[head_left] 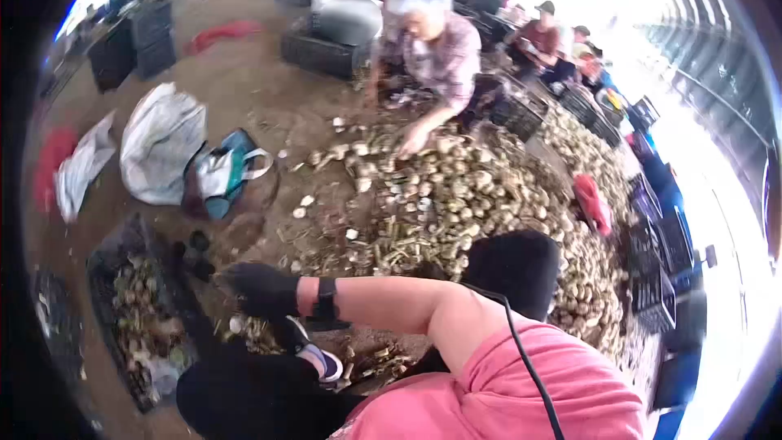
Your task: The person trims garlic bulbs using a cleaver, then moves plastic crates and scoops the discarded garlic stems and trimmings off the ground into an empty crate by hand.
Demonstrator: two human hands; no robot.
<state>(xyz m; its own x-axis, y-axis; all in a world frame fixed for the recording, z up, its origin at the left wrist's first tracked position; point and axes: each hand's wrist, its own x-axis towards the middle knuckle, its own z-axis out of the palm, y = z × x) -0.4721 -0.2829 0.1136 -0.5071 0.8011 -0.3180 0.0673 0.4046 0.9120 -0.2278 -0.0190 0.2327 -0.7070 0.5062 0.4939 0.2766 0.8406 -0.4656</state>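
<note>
My right hand (262, 289), in a black glove with a dark band at the wrist, reaches across to the left. It is over the ground between my legs, near a dark crate (106, 277) that holds whitish bulbs and scraps. The fingers are dark and blurred, so I cannot tell whether they hold anything. Beneath the hand lie a few pale bulbs and trimmings (252, 334), close to my shoe (330, 365). A broad heap of what look like garlic bulbs (472, 195) spreads beyond my knee. My left hand is out of view.
A person in a checked shirt (444, 53) bends over the heap, one hand among the bulbs. White sacks (163, 147) and a teal-and-white bag (224, 171) lie to the left. Dark crates (652, 265) line the right side. Several people sit farther back. A red bag (592, 204) rests on the heap.
</note>
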